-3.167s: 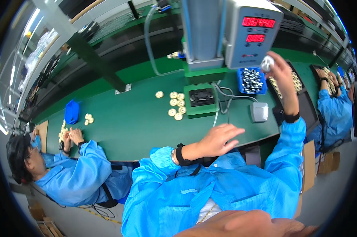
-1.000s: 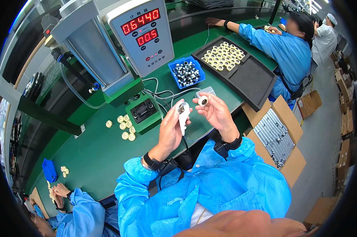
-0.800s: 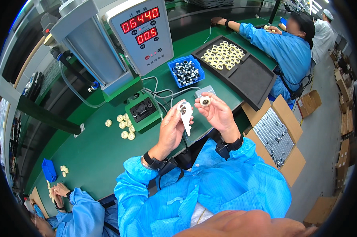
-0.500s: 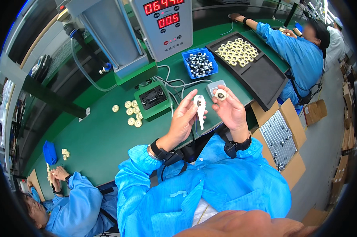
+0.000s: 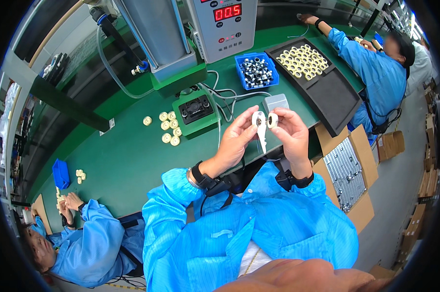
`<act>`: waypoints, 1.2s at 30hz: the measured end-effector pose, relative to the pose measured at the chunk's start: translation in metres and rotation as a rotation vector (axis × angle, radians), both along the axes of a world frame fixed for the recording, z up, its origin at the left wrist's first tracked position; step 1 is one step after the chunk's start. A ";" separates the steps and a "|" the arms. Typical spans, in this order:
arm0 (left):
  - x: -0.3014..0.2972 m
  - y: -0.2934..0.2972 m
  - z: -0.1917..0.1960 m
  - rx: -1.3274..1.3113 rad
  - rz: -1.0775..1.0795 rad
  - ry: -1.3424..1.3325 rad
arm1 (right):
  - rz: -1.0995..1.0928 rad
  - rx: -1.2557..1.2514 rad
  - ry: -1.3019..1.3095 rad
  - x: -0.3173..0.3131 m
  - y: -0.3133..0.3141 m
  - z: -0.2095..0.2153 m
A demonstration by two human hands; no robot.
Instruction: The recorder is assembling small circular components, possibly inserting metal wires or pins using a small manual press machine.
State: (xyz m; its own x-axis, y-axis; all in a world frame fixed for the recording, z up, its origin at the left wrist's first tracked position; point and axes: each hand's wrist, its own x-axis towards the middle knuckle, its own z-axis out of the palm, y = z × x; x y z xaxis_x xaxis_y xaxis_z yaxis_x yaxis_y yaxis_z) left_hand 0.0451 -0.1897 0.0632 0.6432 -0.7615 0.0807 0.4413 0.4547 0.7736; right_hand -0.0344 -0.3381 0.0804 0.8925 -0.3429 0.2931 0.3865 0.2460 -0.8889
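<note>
My left hand [image 5: 233, 142] is closed on a white plastic piece with a round ringed head and a narrow tapering handle [image 5: 262, 138], its tip pointing down. Between the thumb and fingers of my right hand [image 5: 295, 138] is a small cream toothed gear [image 5: 273, 120], seen nearly edge-on. The gear faces the round head of the white piece, very close beside it; whether they touch, I cannot tell. Both hands are raised over the front edge of the green table [image 5: 127, 180].
A press with a green base [image 5: 196, 113] stands behind my hands, with cream rings [image 5: 165, 125] left of it. Farther back are a blue bin of metal sleeves [image 5: 257, 71], a black tray [image 5: 327, 97] and a grey pedal-like box [image 5: 276, 101]. Co-workers sit at both sides; an open carton [image 5: 345, 170] is at right.
The gear has turned from face-on to nearly edge-on. My hands have come together, bringing the white piece's head and the gear side by side. The whole view has shifted slightly.
</note>
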 end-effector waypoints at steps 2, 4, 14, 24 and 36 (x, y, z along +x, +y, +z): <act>0.000 -0.001 -0.003 -0.001 0.017 -0.014 | -0.100 -0.218 -0.070 0.001 0.001 -0.001; 0.001 -0.001 -0.007 -0.005 0.009 -0.046 | -0.112 -0.277 -0.079 0.002 0.001 0.000; 0.001 -0.003 -0.013 0.006 0.017 -0.092 | -0.113 -0.413 -0.114 0.002 0.001 -0.003; 0.001 -0.002 -0.012 0.009 0.013 -0.092 | -0.118 -0.430 -0.109 0.003 0.003 -0.006; 0.001 -0.007 -0.014 0.036 0.014 -0.107 | -0.226 -0.627 -0.088 0.001 0.000 -0.001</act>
